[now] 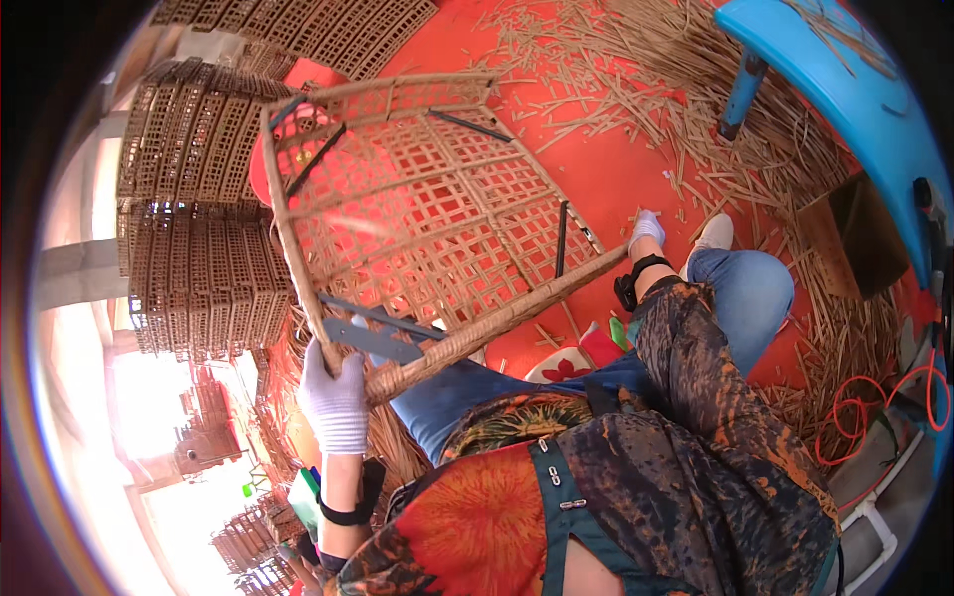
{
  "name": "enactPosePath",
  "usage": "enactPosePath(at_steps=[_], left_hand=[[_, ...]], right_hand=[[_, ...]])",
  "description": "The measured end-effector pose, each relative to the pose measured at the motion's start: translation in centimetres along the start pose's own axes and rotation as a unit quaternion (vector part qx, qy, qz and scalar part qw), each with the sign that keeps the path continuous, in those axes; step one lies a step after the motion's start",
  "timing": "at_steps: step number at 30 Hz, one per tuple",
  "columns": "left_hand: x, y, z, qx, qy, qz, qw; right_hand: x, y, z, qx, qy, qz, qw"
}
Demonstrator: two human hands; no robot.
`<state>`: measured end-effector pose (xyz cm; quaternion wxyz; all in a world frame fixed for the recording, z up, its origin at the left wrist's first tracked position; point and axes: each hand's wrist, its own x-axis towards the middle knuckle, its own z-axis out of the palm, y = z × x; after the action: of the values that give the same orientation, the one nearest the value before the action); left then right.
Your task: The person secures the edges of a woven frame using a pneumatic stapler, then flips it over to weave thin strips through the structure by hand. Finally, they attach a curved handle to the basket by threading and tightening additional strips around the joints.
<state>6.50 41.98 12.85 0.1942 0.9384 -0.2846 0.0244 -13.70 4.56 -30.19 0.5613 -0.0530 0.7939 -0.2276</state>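
My left hand [332, 392], in a white knitted glove, grips the near left corner of a large woven rattan panel [437, 214] with raised, wrapped edges. The panel is tilted, its open lattice showing the floor through it. Dark strips [562, 238] cross its corners like braces. A flat grey plate [373, 341] lies at the corner by my left thumb. Beyond the panel's right corner is my right hand [648, 230], also gloved, apart from the lattice. Its fingers look drawn together near a small brown piece; what they hold, if anything, is too small to make out.
Tall stacks of woven panels [199, 268] stand at the left. Loose cut cane pieces [606, 89] and long bundles litter the red floor [586, 149]. On the right are a blue plastic stool [830, 50], a brown box [853, 236] and a coiled orange hose [845, 417].
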Motion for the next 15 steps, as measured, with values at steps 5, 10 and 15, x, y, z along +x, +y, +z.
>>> enactPosePath(at_steps=[5, 10, 15], left_hand=[[-2.6, -10.1, 5.0, -0.062, -0.015, -0.116, 0.991], [0.3, -18.4, 14.9, -0.122, 0.040, -0.119, 0.985], [3.2, -22.6, 26.2, -0.104, -0.047, -0.302, 0.946]], right_hand=[[4.1, 0.0, 4.3, 0.070, -0.108, -0.064, 0.990], [7.4, -3.8, 7.2, -0.351, 0.055, -0.347, 0.868], [3.8, -8.9, 6.0, -0.130, -0.036, -0.194, 0.972]])
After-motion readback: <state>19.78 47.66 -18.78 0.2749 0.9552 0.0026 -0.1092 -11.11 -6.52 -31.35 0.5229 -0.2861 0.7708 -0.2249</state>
